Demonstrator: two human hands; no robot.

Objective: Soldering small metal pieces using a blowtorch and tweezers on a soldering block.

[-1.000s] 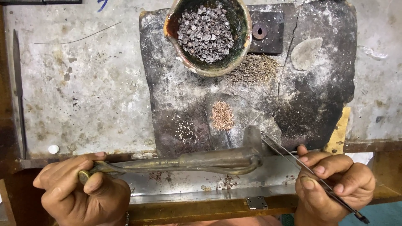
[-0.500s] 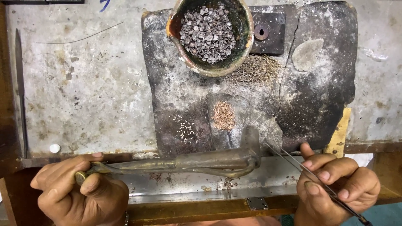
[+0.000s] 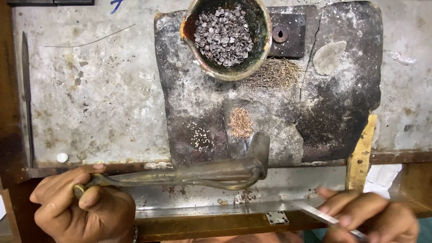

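My left hand (image 3: pixel 83 207) grips the metal blowpipe (image 3: pixel 202 168) over the dirty grey bench (image 3: pixel 90 90), and my blurry, cut-off right hand (image 3: pixel 373 218) pinches thin tweezers (image 3: pixel 324 216).

Tarnished brown torch (image 3: pixel 202 171), copper-coloured wire bits (image 3: pixel 240 122) (on a blackened block (image 3: pixel 342 121))

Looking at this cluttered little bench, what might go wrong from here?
The left hand holds a bent metal torch-like tool whose nozzle points at the dark slab; a slip might scatter the tiny white beads or the coppery wire bits just ahead of it. The bowl of metal chips sits close behind and might be knocked. The right hand holds thin tweezers near the bench edge, where small pieces could drop.
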